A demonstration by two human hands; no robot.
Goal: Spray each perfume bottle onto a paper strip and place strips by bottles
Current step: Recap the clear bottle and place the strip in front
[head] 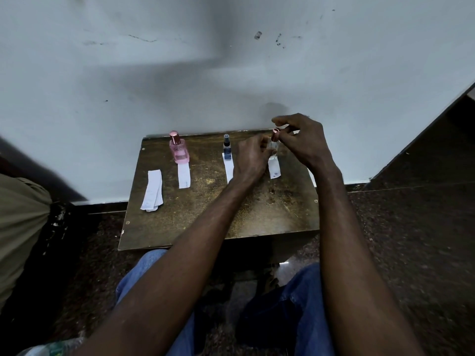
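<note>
On a small brown table a pink perfume bottle stands upright with a white paper strip in front of it. A dark blue bottle stands to its right, with a strip before it, partly hidden by my left hand. My left hand grips a small clear bottle. My right hand pinches that bottle's rose-coloured cap on top. A strip lies below the clear bottle.
A small stack of spare strips lies at the table's left. Another white strip edge shows behind my right forearm. A pale wall rises directly behind the table. A person's olive-clad leg is at the far left; my jeans are below.
</note>
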